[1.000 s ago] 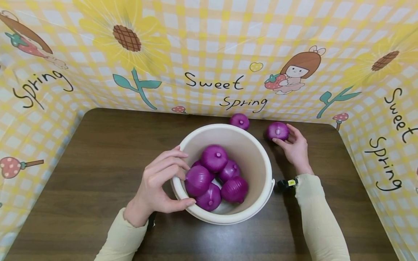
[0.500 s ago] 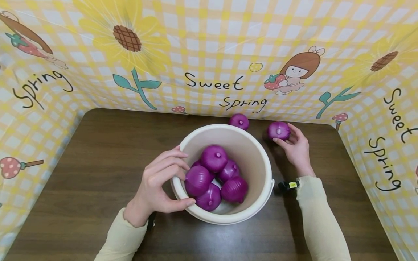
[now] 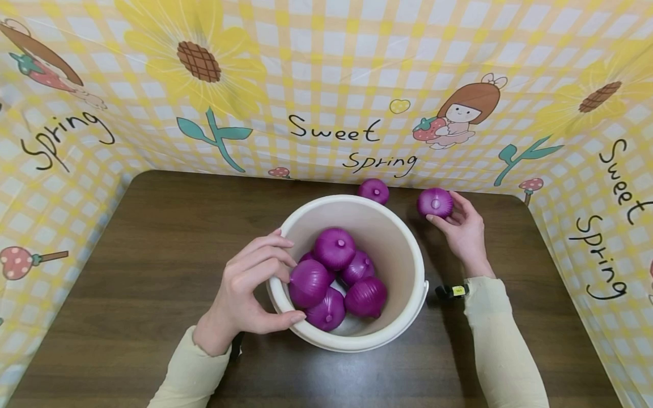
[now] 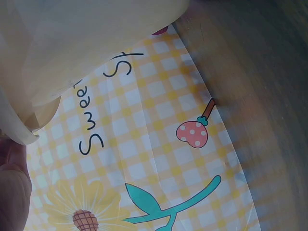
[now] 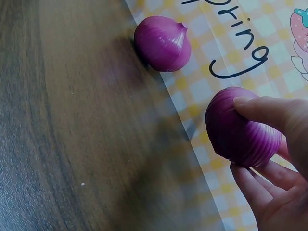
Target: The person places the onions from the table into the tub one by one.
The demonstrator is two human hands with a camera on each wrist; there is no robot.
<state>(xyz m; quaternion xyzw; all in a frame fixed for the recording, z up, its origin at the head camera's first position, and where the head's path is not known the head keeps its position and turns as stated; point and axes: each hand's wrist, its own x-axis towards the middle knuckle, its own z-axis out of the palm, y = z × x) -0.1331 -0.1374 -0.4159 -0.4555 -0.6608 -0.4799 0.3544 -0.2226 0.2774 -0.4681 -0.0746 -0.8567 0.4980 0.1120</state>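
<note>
A cream bucket (image 3: pixel 403 249) stands mid-table with several purple onions (image 3: pixel 334 248) inside. My left hand (image 3: pixel 255 289) holds its left rim, fingers over the edge and thumb on the near part. In the left wrist view the bucket's wall (image 4: pixel 96 43) fills the upper left, with part of the hand (image 4: pixel 14 197) below it. My right hand (image 3: pixel 464 232) grips a purple onion (image 3: pixel 435 203) behind and right of the bucket. From the right wrist, thumb and fingers show around this onion (image 5: pixel 240 130). Another onion (image 3: pixel 374 191) rests behind the bucket, near the back edge.
The dark wooden table (image 3: pixel 153 255) is walled at the back and both sides by a yellow checked cloth (image 3: pixel 326 73) with printed flowers. The bucket's handle (image 3: pixel 426 286) hangs at its right side.
My right hand has shifted slightly away and up with the onion, which has turned a little. The left hand and the bucket have stayed in place.
</note>
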